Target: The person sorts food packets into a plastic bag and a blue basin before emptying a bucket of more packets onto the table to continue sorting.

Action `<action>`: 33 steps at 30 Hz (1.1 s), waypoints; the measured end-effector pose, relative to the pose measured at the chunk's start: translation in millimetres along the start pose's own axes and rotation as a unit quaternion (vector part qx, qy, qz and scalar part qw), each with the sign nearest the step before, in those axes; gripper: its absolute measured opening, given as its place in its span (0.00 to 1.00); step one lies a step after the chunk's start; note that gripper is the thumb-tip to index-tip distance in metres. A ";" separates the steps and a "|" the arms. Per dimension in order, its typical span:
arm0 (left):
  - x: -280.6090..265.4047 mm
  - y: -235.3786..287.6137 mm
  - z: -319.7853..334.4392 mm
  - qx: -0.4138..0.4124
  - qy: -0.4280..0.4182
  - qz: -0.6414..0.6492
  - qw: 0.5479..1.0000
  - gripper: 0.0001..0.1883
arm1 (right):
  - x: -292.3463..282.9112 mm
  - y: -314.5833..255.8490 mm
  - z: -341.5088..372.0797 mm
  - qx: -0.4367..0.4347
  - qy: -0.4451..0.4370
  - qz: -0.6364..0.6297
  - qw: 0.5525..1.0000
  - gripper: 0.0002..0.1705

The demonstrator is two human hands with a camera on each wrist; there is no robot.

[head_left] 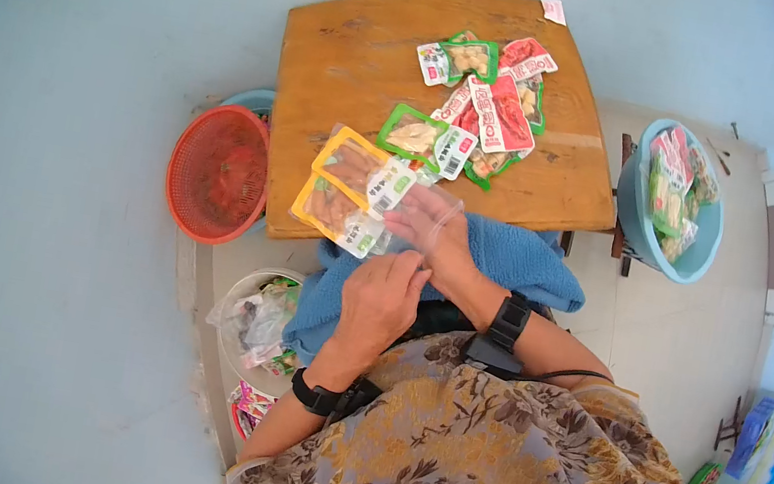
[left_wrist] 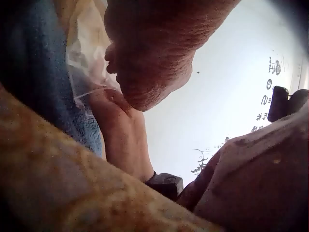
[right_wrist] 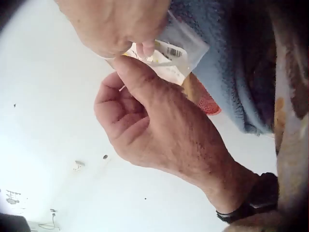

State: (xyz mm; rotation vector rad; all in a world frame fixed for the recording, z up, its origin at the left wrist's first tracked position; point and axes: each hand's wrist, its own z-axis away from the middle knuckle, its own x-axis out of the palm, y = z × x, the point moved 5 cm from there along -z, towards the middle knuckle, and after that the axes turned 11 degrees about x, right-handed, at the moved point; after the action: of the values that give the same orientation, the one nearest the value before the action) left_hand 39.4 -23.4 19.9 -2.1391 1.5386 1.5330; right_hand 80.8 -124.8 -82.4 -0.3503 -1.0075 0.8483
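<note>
Two yellow-edged food packets (head_left: 349, 163) with white labels and brown pieces lie overlapped over the table's front corner. Clear plastic (right_wrist: 195, 44), apparently a bag, surrounds their label ends. The right hand (head_left: 430, 227) grips the packets there, with the plastic overlapping its back and wrist in the head and left wrist views. Fingertips show beside a barcoded label in the right wrist view. Close below, the left hand (head_left: 381, 294) pinches the plastic edge between thumb and curled index finger, as the right wrist view shows.
The wooden table (head_left: 356, 55) bears a pile of green-edged and red packets (head_left: 503, 114). A red basket (head_left: 215, 174) stands left, above a white bucket (head_left: 232, 354) of wrappers. A blue basin (head_left: 631, 205) with packets is at right. A blue towel (head_left: 515, 262) covers the lap.
</note>
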 end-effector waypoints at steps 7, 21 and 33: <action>0.2 13.0 33.4 0.126 -0.115 -0.081 0.982 0.14 | -41.5 -44.4 52.7 -0.052 0.109 0.131 0.984 0.15; 23.9 19.6 41.9 0.097 -0.272 -0.275 0.917 0.20 | -28.4 -98.5 57.7 -0.390 0.148 0.626 0.659 0.26; -10.2 22.3 39.1 0.117 -0.245 -0.278 0.921 0.10 | -26.9 -95.6 57.3 -0.514 0.093 0.649 0.554 0.15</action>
State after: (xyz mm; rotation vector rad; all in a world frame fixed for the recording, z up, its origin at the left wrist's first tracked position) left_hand -2.9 -5.2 18.1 -1.6714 0.8078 1.4314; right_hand 68.9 -212.9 -10.0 -2.3958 -0.8168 1.3511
